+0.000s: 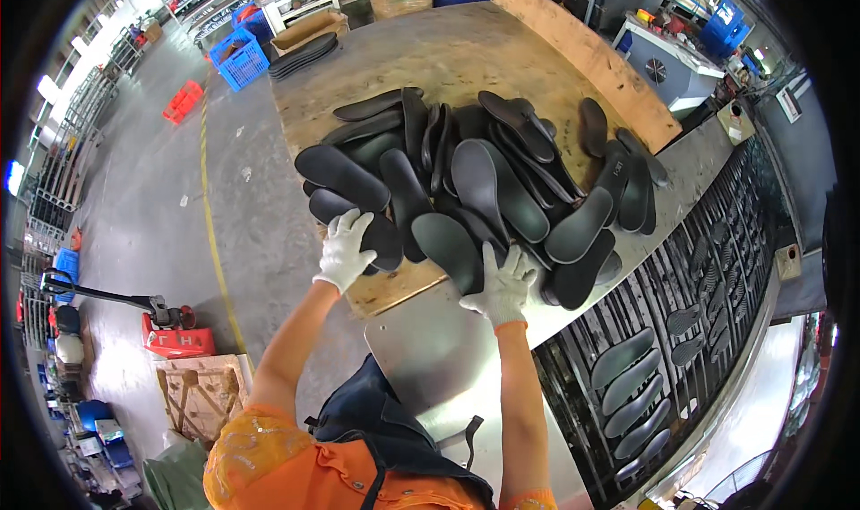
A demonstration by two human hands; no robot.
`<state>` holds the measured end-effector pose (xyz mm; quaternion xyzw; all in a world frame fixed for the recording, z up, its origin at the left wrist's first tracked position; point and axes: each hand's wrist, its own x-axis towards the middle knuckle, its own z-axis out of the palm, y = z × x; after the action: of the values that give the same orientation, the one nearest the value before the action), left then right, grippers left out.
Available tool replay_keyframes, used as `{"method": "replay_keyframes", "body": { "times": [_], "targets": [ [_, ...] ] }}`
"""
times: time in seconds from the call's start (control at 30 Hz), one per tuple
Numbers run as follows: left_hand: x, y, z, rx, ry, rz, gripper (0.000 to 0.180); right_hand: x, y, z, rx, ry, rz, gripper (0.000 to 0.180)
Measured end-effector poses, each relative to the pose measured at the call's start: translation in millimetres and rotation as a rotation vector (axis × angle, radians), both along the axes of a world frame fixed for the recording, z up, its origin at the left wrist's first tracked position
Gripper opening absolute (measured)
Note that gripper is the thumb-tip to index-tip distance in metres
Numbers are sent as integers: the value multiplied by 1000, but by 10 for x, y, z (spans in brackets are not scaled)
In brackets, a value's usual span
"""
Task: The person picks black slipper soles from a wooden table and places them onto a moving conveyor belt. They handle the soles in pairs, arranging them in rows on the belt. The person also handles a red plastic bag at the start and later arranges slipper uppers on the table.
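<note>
Though amid black insoles [475,174], both hands [343,250] [503,286] near the table [399,293] edge.

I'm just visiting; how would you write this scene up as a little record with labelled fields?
Left hand: white-gloved left hand at a dark sole; grip unclear
Right hand: white-gloved right hand at the end of another sole; grip unclear
Between and beyond: pile of dark soles
Surface: wooden tabletop
Person's right: slatted rack with more soles
Floor, left: red pallet jack
</note>
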<state>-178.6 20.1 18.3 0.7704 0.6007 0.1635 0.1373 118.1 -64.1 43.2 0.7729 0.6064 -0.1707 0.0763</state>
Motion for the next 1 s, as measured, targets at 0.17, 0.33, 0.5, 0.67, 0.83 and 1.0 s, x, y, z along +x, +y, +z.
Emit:
{"method": "replay_keyframes", "body": {
  "times": [0.17, 0.33, 0.5, 0.67, 0.83, 1.0],
  "targets": [
    [-206, 400, 131, -165, 171, -117, 87, 5, 38, -363, 112, -26, 49, 107],
    [-226, 622, 183, -78, 252, -175, 71, -62, 8, -282, 48, 95, -132, 100],
    [-209, 843, 342, -150, 415, -286, 47, -18, 24, -312, -82, 499, -412, 75],
    [-406, 1084, 412, -34, 372, -365, 44, 69, -121, -348, 166, 753, -467, 61],
    [-518, 1477, 495, -118, 552, -423, 48, 96, 404, -36, 415, 728, -371, 64],
    [-313, 1678, 519, -211, 665, -521, 48, 200, 771, -185, 247, 522, -386, 62]
  ]
}}
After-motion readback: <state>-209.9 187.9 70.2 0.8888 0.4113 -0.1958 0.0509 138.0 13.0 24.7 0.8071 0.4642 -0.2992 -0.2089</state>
